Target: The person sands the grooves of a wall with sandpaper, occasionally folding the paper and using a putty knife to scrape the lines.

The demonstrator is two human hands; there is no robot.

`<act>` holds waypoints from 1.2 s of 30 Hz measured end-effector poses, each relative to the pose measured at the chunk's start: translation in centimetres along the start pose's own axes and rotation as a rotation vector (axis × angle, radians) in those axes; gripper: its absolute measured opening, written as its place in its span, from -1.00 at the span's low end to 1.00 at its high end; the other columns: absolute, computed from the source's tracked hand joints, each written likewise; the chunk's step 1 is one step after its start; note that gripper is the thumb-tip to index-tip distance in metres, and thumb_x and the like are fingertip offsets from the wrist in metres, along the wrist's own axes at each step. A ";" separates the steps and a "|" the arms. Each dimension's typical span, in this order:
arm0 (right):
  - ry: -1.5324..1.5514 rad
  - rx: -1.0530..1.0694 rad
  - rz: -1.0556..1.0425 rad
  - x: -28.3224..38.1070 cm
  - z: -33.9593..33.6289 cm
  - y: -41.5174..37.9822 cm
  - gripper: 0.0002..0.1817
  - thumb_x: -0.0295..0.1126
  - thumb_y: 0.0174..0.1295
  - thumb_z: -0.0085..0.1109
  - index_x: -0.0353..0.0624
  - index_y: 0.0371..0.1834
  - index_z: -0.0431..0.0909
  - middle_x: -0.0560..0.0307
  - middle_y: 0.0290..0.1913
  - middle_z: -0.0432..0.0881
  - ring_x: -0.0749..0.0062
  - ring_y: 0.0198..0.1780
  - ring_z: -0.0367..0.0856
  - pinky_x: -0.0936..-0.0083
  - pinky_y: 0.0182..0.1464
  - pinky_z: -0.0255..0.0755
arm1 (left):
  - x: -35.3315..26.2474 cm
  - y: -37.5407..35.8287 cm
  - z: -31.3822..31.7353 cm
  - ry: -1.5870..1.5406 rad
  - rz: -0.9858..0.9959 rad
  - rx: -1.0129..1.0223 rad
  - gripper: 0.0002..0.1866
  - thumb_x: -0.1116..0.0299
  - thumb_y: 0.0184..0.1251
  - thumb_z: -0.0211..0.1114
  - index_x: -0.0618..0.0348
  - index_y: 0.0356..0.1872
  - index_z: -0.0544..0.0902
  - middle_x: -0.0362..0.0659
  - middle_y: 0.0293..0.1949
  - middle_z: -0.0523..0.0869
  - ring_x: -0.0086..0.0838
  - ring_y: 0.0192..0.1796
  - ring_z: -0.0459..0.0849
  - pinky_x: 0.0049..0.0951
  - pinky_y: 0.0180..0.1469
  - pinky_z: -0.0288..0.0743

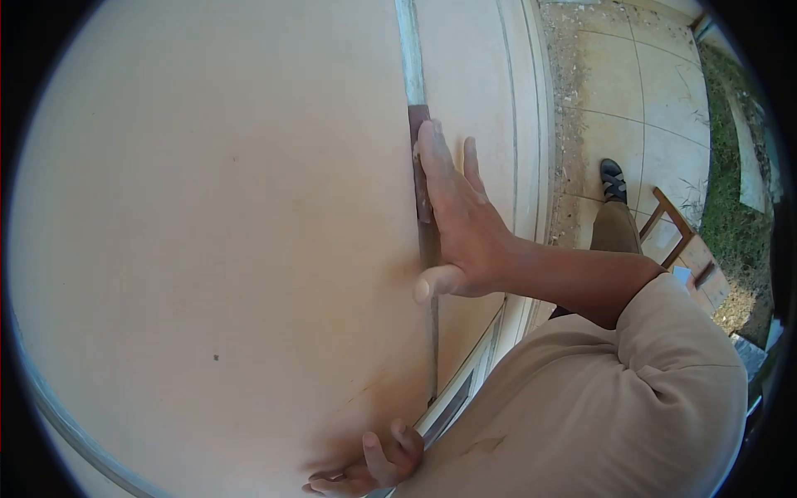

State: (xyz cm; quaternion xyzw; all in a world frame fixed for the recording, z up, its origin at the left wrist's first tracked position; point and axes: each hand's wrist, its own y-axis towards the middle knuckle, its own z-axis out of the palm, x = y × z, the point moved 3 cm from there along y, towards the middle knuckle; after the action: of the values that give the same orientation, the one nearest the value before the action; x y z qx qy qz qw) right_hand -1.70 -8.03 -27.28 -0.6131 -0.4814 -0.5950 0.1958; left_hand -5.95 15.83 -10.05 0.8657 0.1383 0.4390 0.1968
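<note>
My right hand [469,220] lies along a narrow raised moulding [412,54] on a large pale panel, its fingers stretched out and thumb apart. Under its fingers is a reddish-brown strip that looks like sandpaper [420,178], pressed onto the moulding. Pale dust coats the fingertips. Low in the view, my left hand [378,465] is close against the panel [216,249], fingers apart and loosely bent, nothing visible in it. Whether its fingertips touch the surface is hard to tell.
Right of the panel, a tiled floor [610,75] has debris along the wall. My shoe [613,179] stands on it. A wooden stool or chair [693,257] with small items on top is beside me, and grass [730,149] borders the tiles.
</note>
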 end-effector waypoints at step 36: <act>0.178 -0.223 0.018 0.7 1.2 -0.8 0.51 0.69 -0.01 -0.16 -0.60 0.50 -0.40 -0.55 0.54 -0.19 -0.27 0.61 -0.33 -0.15 0.56 -0.49 | -0.3 0.9 0.4 0.044 -0.047 0.038 -0.65 0.10 0.38 0.27 -0.06 0.11 0.59 0.27 0.47 0.15 0.27 0.53 0.06 0.44 0.35 0.09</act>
State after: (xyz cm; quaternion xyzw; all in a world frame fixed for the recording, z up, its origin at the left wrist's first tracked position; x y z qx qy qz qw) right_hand -1.87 -6.41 -27.14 -0.5799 -0.3874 -0.6953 0.1735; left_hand -5.71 14.84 -10.11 0.8560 0.1715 0.4503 0.1875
